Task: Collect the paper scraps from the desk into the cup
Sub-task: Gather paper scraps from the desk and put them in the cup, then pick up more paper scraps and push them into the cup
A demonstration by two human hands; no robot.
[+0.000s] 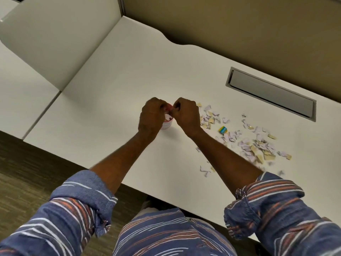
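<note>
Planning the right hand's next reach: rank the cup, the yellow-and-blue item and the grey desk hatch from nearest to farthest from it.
From the right hand:
1. Cup, directly left, beneath both hands.
2. Yellow-and-blue item, right, among the scraps.
3. Grey desk hatch, far right, toward the desk's back.

head cam | 1 view | looks steeply down, tilted | desk [114,85] at arm's reach | wide angle

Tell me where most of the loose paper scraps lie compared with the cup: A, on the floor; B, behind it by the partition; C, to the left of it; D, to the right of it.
D: the paper scraps are strewn over the desk to the right of the cup, which both hands are gathered over.
</note>
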